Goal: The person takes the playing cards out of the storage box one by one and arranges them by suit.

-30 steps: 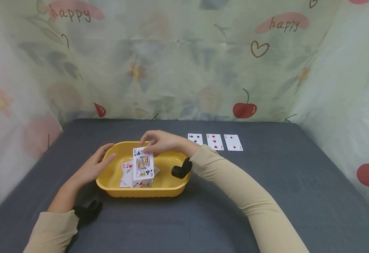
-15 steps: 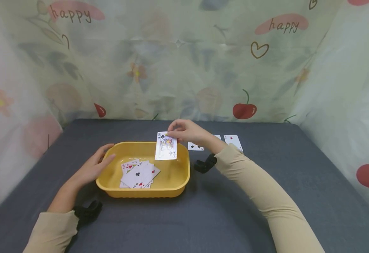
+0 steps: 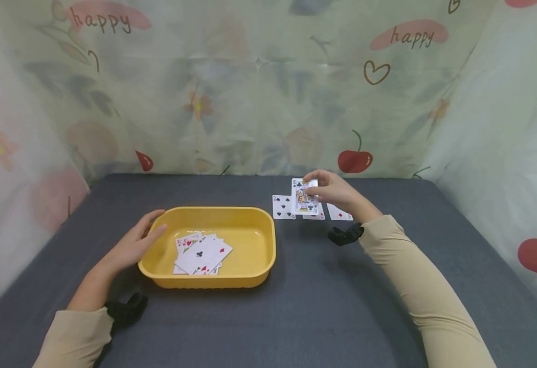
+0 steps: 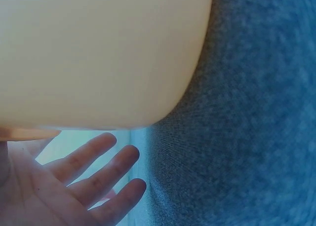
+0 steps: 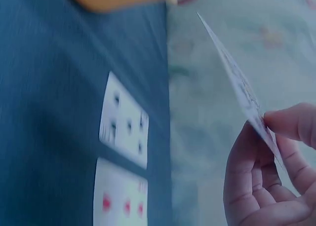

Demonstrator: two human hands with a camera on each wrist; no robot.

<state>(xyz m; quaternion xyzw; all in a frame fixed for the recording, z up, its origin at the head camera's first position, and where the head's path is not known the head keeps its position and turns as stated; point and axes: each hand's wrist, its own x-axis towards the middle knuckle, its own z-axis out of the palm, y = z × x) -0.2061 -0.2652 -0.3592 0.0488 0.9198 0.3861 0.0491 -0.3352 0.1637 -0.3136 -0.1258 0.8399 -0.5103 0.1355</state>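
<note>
My right hand [image 3: 335,193] pinches a king of clubs playing card [image 3: 301,203] by its right edge. In the right wrist view the king card [image 5: 241,90] shows nearly edge-on between thumb and fingers. It hangs over a row of cards at the back: the five of spades [image 3: 282,208], a hearts card [image 3: 314,216] partly covered by it, and a diamonds card [image 3: 340,213] partly behind my hand. My left hand [image 3: 135,244] is at the left rim of a yellow tray [image 3: 250,245]; its fingers [image 4: 106,174] are fairly straight in the left wrist view. Several overlapping cards [image 3: 199,255] lie in the tray.
A dark grey cloth [image 3: 259,327] covers the table. Patterned curtain [image 3: 259,102] hangs behind it and along both sides. A black camera [image 3: 345,234] is worn on my right wrist, and another black camera [image 3: 128,306] on my left.
My right hand has carried the king of clubs out of the yellow tray, rightward and back, to above the card row. The left hand stays at the tray's rim.
</note>
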